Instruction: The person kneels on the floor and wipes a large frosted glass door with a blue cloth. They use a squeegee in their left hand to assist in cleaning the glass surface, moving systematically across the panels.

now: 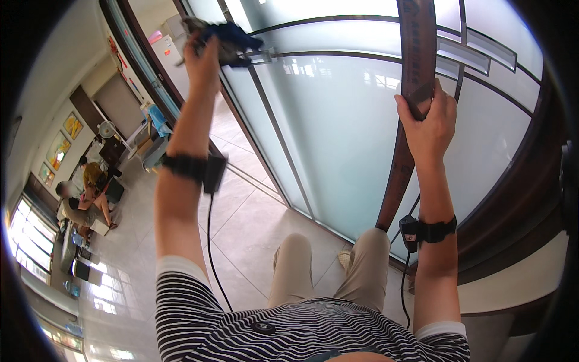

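Note:
My left hand (204, 67) is raised at the upper left, closed round a crumpled dark blue and greyish cloth (234, 43), which is blurred. The cloth is against or just in front of the frosted glass door (325, 127), near its left side; whether it touches cannot be told. On the right, my right hand (431, 130) grips the dark brown door frame (395, 187), thumb on one side and fingers on the other. A small dark rectangular piece (421, 99) shows between thumb and fingers; its kind is unclear.
Beyond the doorway at left is a tiled floor (235, 199). Two people (84, 202) sit far left, near a standing fan (108, 130) and chairs. Black cables (212, 253) hang from the bands on my forearms. A curved dark wooden edge (512, 241) stands at right.

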